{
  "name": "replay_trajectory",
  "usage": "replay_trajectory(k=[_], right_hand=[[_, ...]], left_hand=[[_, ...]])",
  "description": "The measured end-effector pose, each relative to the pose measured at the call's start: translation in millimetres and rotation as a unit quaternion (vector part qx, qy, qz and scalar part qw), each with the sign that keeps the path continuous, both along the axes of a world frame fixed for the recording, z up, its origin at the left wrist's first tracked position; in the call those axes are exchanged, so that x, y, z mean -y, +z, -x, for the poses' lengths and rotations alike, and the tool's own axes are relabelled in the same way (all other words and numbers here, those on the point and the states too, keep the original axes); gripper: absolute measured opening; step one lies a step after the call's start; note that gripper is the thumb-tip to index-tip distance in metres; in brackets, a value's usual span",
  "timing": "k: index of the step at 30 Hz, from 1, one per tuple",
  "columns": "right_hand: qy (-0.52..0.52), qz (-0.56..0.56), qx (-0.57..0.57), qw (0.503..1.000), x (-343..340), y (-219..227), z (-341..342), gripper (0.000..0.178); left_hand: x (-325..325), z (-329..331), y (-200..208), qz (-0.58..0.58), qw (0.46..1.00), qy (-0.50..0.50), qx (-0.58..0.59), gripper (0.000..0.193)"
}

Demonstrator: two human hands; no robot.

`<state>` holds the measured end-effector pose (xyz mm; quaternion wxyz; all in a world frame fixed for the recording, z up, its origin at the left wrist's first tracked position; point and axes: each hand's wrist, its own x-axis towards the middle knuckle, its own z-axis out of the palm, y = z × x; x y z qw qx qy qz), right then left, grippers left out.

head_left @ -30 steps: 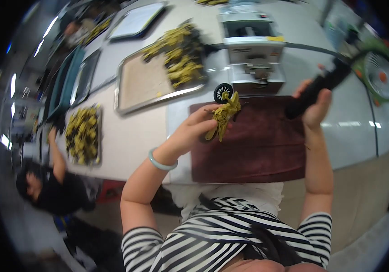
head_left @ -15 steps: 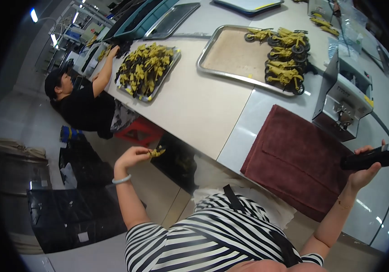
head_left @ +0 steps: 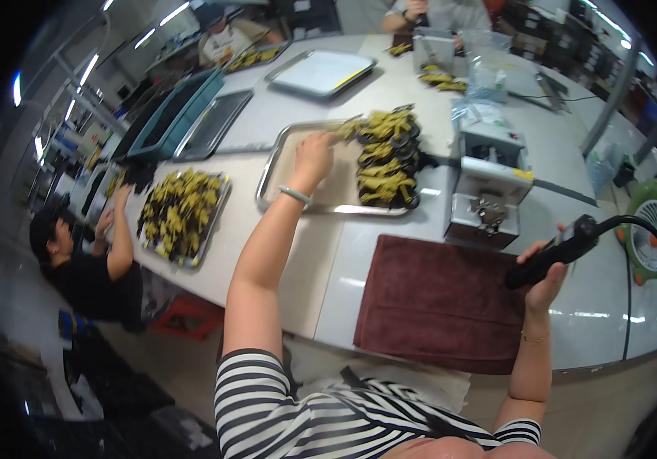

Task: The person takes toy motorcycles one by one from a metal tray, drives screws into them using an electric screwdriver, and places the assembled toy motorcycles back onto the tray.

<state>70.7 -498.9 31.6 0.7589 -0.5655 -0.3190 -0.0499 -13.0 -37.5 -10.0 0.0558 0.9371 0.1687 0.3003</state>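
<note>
Right grip [head_left: 546,284] wrapped round black corded tool [head_left: 573,239]. Yellow piece [head_left: 350,129] at fingertips of left grip [head_left: 314,158] — can't tell if pinched. Motorbike row [head_left: 387,188] right of that grip — careless nudge could disarrange it.

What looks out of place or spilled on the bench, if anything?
Nothing stands out, though small damage would be too fine to see. The yellow pieces line the right side of the metal tray, the maroon cloth lies flat, and the right hand grips the black tool.
</note>
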Motion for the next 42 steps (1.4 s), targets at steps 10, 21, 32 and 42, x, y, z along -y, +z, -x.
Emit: replay_trajectory(k=[10, 21, 32, 42], right_hand=[[0.04, 0.025, -0.009, 0.999, 6, -1, -4, 0.073], [0.001, -0.117, 0.073, 0.99, -15, 42, -11, 0.056], [0.028, 0.009, 0.152, 0.988, -86, 49, -44, 0.085], [-0.065, 0.063, 0.179, 0.98, -103, 58, -36, 0.077]], left_hand=[[-46, -60, -10, 0.125, 0.977, 0.065, -0.158, 0.044], [142, 52, 82, 0.136, 0.972, -0.185, 0.046, 0.041], [254, 61, 1, 0.126, 0.902, -0.402, -0.09, 0.041], [251, 55, -7, 0.149, 0.891, -0.423, -0.069, 0.039]])
